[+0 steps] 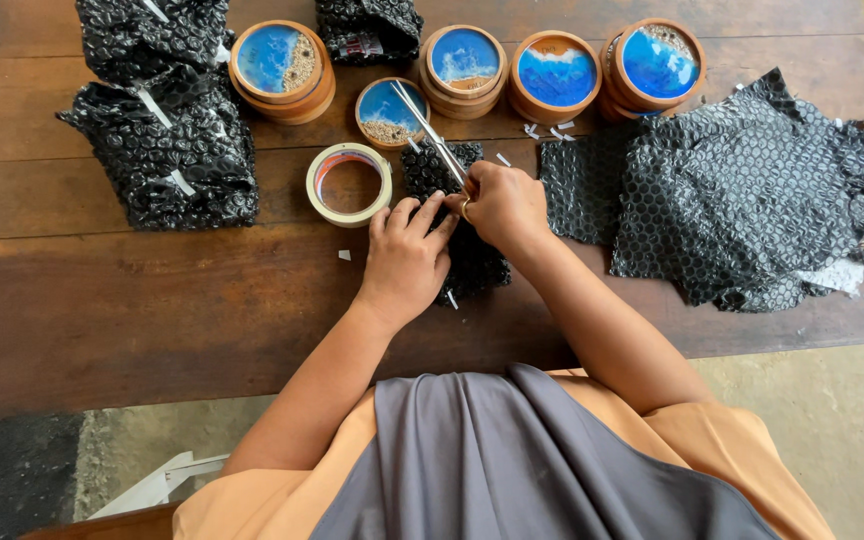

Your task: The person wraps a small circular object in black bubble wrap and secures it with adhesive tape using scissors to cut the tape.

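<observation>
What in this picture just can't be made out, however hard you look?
Head view:
- What the black bubble-wrap piece covers: both hands lie on it.
- The scissors' handles: inside the right hand; only the blades show.
- Contents of the taped black bundles: fully wrapped.
- The top bundle: cut off by the upper edge.
- White scraps: too small.

A craft packing workshop.
Round wooden coasters with blue resin [555, 75], black bubble-wrap sheets [752, 190] and wrapped bundles [167, 150] crowd a worn wooden tabletop [102, 300].
</observation>
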